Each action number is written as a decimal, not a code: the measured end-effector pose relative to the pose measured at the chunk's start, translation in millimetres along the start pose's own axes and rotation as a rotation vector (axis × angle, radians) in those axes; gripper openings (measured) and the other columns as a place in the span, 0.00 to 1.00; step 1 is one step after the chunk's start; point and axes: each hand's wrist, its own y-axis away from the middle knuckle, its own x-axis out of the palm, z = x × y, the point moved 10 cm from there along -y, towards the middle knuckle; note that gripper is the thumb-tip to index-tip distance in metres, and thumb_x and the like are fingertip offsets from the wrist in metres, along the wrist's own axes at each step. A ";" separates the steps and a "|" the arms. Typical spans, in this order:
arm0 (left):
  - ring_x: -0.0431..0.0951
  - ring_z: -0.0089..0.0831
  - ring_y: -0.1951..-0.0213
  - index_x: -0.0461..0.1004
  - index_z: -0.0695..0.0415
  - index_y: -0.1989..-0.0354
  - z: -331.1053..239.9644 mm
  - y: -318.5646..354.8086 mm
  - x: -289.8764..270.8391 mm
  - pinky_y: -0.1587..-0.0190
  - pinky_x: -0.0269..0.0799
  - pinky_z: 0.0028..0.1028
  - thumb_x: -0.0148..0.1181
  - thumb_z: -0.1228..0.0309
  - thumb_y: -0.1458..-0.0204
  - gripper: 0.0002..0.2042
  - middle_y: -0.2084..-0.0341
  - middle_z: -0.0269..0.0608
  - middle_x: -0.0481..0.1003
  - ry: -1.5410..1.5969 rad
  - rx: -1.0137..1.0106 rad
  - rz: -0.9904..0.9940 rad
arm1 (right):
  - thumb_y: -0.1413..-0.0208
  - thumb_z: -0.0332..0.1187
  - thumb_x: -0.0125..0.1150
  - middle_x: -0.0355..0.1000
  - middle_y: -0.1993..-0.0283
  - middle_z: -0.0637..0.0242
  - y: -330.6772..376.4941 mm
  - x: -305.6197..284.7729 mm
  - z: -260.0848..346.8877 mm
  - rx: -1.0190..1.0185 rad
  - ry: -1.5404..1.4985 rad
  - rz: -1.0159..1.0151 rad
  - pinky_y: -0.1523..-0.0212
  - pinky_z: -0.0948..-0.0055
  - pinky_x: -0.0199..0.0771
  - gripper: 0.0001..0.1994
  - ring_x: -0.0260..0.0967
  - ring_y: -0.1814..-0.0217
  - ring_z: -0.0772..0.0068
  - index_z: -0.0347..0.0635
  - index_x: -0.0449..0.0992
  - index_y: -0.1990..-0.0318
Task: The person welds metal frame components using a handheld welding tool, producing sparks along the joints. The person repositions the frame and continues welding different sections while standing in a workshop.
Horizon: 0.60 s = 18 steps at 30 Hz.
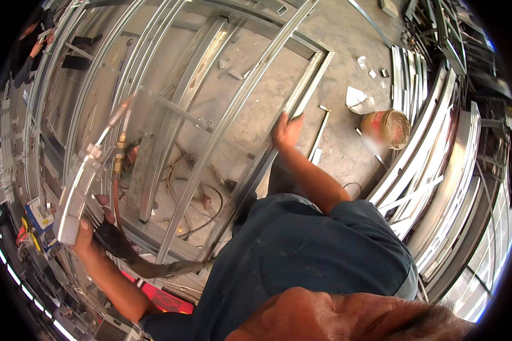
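Right now the work centres on a large metal frame [210, 113] of pale steel channel sections, lying across the concrete floor [347, 34] in front of the person. The left hand [88, 238] is wrapped tight round the grip of a welding torch [79, 187], a long grey tool with a brass fitting and a thin nozzle pointing up toward the frame's rails; a thick dark hose [148, 264] runs from it down across the lower rail. The nozzle hangs just above the bars, and no arc or glow shows, so no joint looks to be under work at this instant. The right hand [287, 132] is stretched out, fingers curled over the top of an upright frame member [301, 96] near a corner, pressing on it. Judging by how it lies, the frame is already largely assembled, with long rails and cross pieces in place, though which joints remain undone cannot be told. Beside it lie small offcuts [375, 73], a rusty bucket [388, 129], and a stack of similar channel lengths [438, 165] to the right.
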 end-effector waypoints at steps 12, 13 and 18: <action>0.82 0.30 0.74 0.74 0.66 0.46 171.1 -70.1 72.4 0.76 0.79 0.29 0.67 0.65 0.43 0.21 0.64 0.51 0.82 -0.055 -0.396 0.618 | 0.37 0.57 0.55 0.58 0.30 0.36 84.2 -6.8 12.7 0.089 0.206 -0.148 0.32 0.50 0.63 0.45 0.59 0.29 0.35 0.29 0.49 0.27; 0.82 0.30 0.74 0.74 0.66 0.47 181.9 -72.2 77.2 0.76 0.79 0.29 0.67 0.66 0.43 0.20 0.65 0.50 0.82 -0.067 -0.395 0.625 | 0.38 0.57 0.55 0.58 0.30 0.36 84.2 -5.7 7.5 0.069 0.223 -0.167 0.31 0.50 0.63 0.45 0.59 0.29 0.35 0.29 0.49 0.27; 0.82 0.28 0.76 0.75 0.65 0.47 220.2 -83.2 99.6 0.77 0.79 0.28 0.68 0.66 0.42 0.19 0.67 0.46 0.82 -0.050 -0.390 0.703 | 0.38 0.59 0.56 0.58 0.30 0.35 88.2 -4.6 14.5 0.107 0.258 -0.158 0.33 0.49 0.63 0.46 0.61 0.31 0.34 0.27 0.49 0.27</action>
